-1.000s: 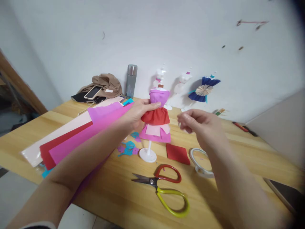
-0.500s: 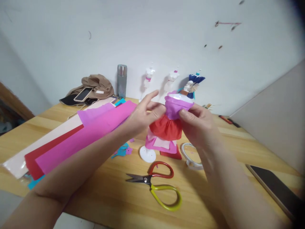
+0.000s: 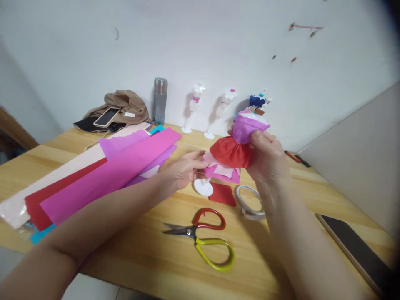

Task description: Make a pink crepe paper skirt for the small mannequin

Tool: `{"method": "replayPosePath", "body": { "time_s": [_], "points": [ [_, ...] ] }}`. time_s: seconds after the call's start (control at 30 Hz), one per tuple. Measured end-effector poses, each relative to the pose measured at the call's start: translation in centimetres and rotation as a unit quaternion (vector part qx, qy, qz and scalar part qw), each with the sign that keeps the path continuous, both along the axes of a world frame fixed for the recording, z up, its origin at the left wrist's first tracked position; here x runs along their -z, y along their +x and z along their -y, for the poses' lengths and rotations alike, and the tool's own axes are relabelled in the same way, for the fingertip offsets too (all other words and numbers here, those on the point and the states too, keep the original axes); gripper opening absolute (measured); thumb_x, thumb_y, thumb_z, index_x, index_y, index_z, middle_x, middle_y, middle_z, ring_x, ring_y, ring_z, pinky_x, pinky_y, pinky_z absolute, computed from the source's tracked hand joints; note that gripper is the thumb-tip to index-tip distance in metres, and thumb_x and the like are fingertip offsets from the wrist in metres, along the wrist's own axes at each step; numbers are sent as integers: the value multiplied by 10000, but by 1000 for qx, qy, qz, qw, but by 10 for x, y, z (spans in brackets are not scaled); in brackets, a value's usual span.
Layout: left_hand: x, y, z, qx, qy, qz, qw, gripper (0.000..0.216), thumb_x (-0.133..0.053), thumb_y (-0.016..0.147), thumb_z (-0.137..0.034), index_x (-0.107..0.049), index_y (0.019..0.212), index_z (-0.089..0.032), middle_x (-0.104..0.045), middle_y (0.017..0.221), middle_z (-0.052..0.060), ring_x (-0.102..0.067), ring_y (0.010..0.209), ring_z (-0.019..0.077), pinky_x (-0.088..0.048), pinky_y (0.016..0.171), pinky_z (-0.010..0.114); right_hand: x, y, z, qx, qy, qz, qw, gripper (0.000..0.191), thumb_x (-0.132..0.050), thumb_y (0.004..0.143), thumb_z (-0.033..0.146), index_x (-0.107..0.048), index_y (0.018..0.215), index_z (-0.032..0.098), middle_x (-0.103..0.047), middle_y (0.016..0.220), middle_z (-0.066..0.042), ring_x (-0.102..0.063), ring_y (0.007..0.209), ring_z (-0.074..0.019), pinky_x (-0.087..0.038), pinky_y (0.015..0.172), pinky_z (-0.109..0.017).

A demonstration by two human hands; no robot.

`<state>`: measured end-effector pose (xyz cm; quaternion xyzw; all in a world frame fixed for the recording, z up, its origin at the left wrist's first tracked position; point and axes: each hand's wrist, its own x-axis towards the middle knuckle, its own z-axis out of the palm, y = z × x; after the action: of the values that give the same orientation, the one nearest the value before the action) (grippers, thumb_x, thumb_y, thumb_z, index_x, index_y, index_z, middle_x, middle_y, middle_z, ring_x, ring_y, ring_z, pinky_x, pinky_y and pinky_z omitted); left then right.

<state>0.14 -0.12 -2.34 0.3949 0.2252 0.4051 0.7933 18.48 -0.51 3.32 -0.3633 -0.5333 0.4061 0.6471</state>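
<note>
A small mannequin (image 3: 256,117) on a round white base (image 3: 203,187) is held tilted above the table. It wears a paper dress (image 3: 233,152) with a purple bodice, a red gathered skirt and pink layers below. Around the bodice and waist, my right hand (image 3: 268,150) is closed, thumb on the purple paper. My left hand (image 3: 191,166) pinches the hem of the pink lower layer at its left side. Beneath the dress lie a red paper piece (image 3: 222,194) and a roll of white tape (image 3: 250,200). Scissors (image 3: 191,231) with red and yellow handles rest, blades parted, nearer me.
Sheets of coloured paper (image 3: 109,175) spread across the table's left. Two bare white mannequins (image 3: 194,104) and one in dark blue (image 3: 258,101) stand along the wall. A grey flask (image 3: 160,102), brown cloth (image 3: 126,107) with a phone, and another phone (image 3: 353,246) lie around.
My left hand has moved down from beside the bodice to the pink hem and pinches it. My right hand has shifted rightward with the mannequin, which tilts more.
</note>
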Motion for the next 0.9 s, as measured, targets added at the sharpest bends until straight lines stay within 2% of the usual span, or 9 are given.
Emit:
{"method": "replayPosePath", "body": {
  "time_s": [0.13,0.23,0.33,0.5,0.67,0.77,0.9],
  "points": [
    [9,-4,-11,-18,31,23,999,335,-821,707,-188,-710,1022,-170,-711,1073,94,-679,914,173,-524,811,276,2,1,0,-9,19,3,1000,328,-845,628,526,-728,800,273,-721,862,-68,-667,924,-295,-514,782,-449],
    [14,-6,-18,-14,46,27,998,344,-813,747,-271,-710,1059,-167,-710,1124,110,-677,1000,207,-523,870,318,5,3,-3,-9,34,4,999,284,-841,651,500,-749,815,286,-728,848,-60,-677,929,-301,-521,782,-458],
    [21,-6,-23,-4,51,37,998,354,-796,780,-286,-701,1095,-156,-696,1172,119,-667,1017,213,-512,900,340,8,4,-7,1,49,-1,999,299,-857,621,522,-767,792,295,-727,798,-49,-689,890,-323,-542,777,-497],
    [29,-4,-24,-36,54,59,996,289,-720,848,-216,-686,1126,-142,-691,1149,115,-654,978,191,-498,890,331,11,5,-11,6,63,3,998,282,-851,628,533,-778,785,311,-749,818,-41,-693,920,-350,-550,823,-551],
    [28,-3,-20,-14,24,50,998,215,-610,929,-316,-710,985,-133,-709,993,107,-643,913,207,-500,853,349,16,6,-14,-9,56,1,998,294,-832,648,550,-767,802,309,-759,812,-64,-685,1012,-394,-557,813,-574],
    [25,-2,-18,3,30,49,998,187,-613,915,-233,-708,1041,-134,-703,1045,105,-644,961,214,-494,874,352,17,4,-14,-14,46,2,999,322,-838,633,562,-763,805,300,-760,816,-71,-677,1047,-400,-562,822,-584],
    [22,0,-17,-57,24,62,996,230,-596,907,-151,-686,1119,-135,-689,1142,114,-645,998,192,-481,921,343,17,3,-14,-7,44,-1,999,349,-845,611,571,-766,801,288,-754,817,-80,-687,1009,-402,-559,825,-610]
  ]
}}
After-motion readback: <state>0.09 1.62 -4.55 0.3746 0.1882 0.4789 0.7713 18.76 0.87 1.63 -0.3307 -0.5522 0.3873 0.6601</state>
